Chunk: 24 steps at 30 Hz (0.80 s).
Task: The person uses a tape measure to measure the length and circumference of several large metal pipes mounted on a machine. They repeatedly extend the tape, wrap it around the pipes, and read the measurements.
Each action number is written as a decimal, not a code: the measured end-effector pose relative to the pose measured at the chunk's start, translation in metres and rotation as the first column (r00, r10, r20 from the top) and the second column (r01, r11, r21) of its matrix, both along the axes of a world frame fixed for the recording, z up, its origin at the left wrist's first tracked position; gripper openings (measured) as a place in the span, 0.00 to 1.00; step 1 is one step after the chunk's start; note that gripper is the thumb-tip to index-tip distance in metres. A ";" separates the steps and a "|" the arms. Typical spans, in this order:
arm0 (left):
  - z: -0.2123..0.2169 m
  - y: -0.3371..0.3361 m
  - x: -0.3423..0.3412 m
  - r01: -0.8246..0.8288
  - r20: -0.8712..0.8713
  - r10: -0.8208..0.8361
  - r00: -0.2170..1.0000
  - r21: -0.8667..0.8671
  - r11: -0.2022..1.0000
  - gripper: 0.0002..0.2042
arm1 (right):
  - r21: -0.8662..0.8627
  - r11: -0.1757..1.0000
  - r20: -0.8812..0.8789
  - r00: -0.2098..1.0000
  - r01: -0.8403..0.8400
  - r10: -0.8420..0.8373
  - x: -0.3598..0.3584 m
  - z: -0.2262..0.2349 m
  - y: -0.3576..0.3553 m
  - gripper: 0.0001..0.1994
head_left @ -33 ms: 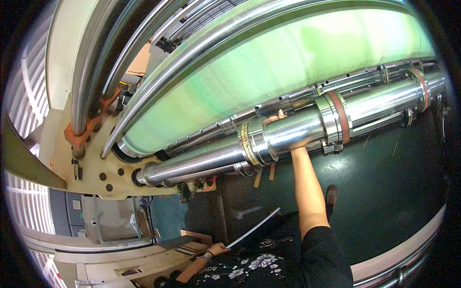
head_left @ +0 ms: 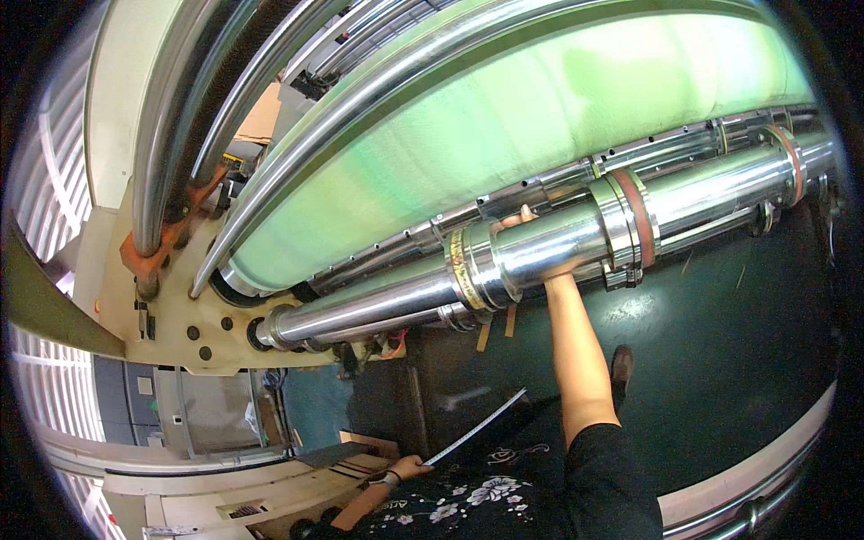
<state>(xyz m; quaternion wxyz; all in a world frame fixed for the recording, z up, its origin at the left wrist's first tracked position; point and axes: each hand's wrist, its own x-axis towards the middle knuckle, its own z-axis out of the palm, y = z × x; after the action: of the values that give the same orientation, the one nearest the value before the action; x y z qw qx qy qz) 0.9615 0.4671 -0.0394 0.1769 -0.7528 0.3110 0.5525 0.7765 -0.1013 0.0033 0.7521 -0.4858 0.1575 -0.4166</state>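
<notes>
A thin metal ruler (head_left: 477,425) is pinched in the closed left hand (head_left: 407,467) low beside the machine frame (head_left: 171,315), while the right hand (head_left: 520,219), fingers curled, is hooked over the polished steel roller (head_left: 540,247) beneath the green cylinder (head_left: 504,126), apparently for steadying.

a dark green floor (head_left: 720,360) lies beneath big machinery, with a pale green roller (head_left: 540,117) and polished steel bars overhead, a cream machine frame (head_left: 180,333) at left, and bright slatted light (head_left: 45,180) beyond.
</notes>
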 end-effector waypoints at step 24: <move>-0.009 -0.003 -0.004 0.129 0.068 -0.123 0.990 -0.092 0.987 0.27 | 0.275 0.949 0.055 0.983 0.153 -0.175 0.041 -0.035 0.036 0.12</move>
<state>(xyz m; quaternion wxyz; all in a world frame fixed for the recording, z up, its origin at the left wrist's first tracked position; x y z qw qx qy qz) 0.9576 0.4638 -0.0481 0.1846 -0.7559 0.3786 0.5012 0.8174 -0.0651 -0.0315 0.7796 -0.3473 0.2228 -0.4712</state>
